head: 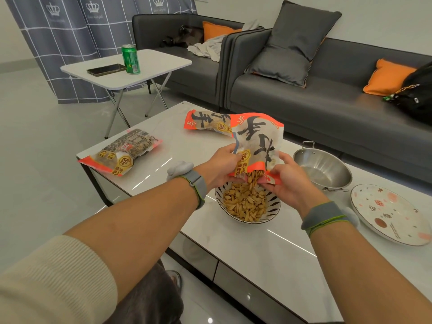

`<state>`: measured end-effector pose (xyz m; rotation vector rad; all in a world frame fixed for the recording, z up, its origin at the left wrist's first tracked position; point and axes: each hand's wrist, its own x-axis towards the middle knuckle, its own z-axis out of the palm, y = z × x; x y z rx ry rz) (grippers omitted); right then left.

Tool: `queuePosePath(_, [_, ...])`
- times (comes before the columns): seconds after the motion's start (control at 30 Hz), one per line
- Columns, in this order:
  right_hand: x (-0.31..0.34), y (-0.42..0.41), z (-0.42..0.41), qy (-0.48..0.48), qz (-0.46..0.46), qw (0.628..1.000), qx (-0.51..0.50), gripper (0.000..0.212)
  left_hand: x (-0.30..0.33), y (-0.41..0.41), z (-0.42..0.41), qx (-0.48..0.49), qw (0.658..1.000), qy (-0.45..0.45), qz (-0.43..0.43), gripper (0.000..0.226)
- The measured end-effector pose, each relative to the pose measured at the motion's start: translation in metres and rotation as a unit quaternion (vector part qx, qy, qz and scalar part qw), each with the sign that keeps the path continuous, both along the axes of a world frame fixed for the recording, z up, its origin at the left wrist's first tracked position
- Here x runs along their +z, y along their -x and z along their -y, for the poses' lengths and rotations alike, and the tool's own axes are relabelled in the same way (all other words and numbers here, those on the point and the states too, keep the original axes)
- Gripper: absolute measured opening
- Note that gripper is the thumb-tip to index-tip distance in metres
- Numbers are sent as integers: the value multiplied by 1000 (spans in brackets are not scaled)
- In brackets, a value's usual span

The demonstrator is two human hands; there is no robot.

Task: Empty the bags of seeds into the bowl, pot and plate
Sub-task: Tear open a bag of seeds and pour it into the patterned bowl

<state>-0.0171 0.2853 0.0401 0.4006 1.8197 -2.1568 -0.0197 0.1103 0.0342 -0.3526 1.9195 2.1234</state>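
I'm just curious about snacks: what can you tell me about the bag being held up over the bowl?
The bag is crinkly plastic, orange-red and pale, with big dark characters and a gold seal. It hangs upside down, mouth open, above the patterned bowl. The left hand and right hand pinch its lower corners. Tan seeds spill from it into the bowl.

plate [383, 213]: right edge cropped | far bag [205, 122]: partly hidden

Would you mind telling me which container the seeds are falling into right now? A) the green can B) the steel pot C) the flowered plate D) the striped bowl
D: both hands hold the upturned seed bag above the striped bowl, seeds spilling from its mouth into it.
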Motion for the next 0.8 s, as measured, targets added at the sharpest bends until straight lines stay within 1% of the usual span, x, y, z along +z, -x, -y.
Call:
queuePosePath(0.23, [2, 3, -7, 20, -3, 1000, -5, 68, 1, 4, 7, 2, 1000, -6, -3, 33])
queuePosePath(0.33, [-1, 2, -1, 9, -5, 1000, 0, 68, 1, 1, 4, -7, 1000, -1, -6, 30])
queuePosePath(0.43, [-2, 1, 0, 17, -6, 1000, -2, 67, 1, 1, 6, -3, 1000, -2, -5, 28])
queuePosePath(0.53, [0, 4, -5, 28, -9, 1000, -8, 67, 0, 4, 11, 8, 1000, -9, -5, 31])
queuePosePath(0.7, [-3, 1, 1, 16, -9, 1000, -3, 68, -4, 4, 6, 6, 1000, -5, -7, 39])
queuePosePath(0.8, [-4, 1, 2, 17, -6, 1000, -4, 68, -6, 4, 8, 7, 1000, -15, -3, 37])
